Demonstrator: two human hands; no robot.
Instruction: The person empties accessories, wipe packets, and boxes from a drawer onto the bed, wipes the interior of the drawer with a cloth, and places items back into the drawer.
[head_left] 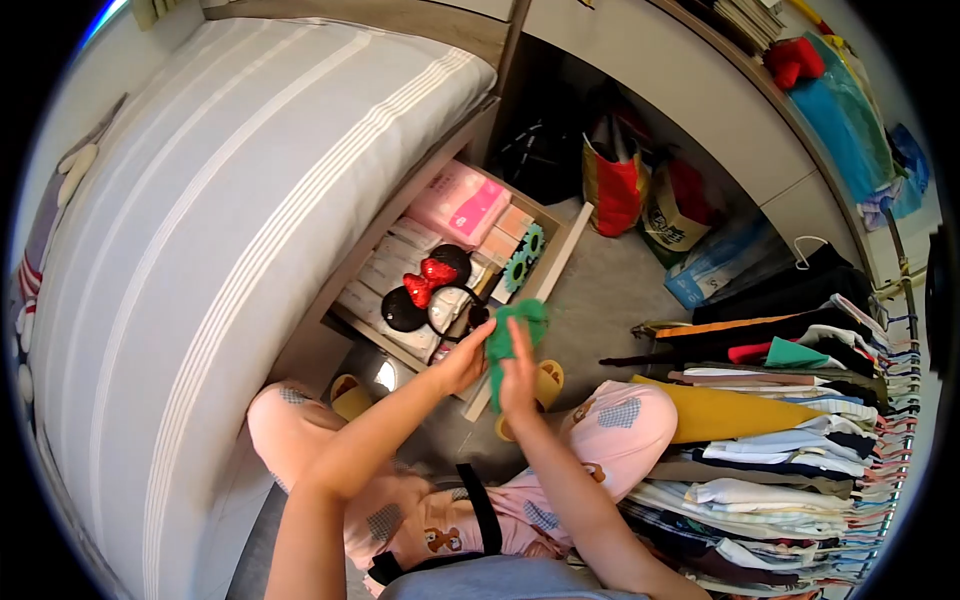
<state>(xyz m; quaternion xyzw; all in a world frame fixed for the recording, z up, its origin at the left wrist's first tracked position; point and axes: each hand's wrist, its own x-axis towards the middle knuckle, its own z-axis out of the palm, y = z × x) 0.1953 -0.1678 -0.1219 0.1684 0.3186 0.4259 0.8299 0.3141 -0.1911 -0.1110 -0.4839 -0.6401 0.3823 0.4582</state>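
A soft green item (525,318) is held up above the drawer's front edge; motion blur hides its exact kind. My left hand (465,362) pinches its left side. My right hand (517,378) is blurred, its fingers lying along the green item and closed on it from the right. Just beyond my hands is an open drawer (572,245). In it lie a black mouse-ear headband (404,309) with a red sequin bow (428,283), a pink packet (458,203), teal flower-shaped glasses (525,258) and several white packs (385,268).
A bed (230,200) with a striped cover stands at left. Hanging clothes (770,440) fill the right side. Bags (614,180) and a blue box (700,275) stand under the desk. Yellow slippers (548,383) are on the grey floor below my hands.
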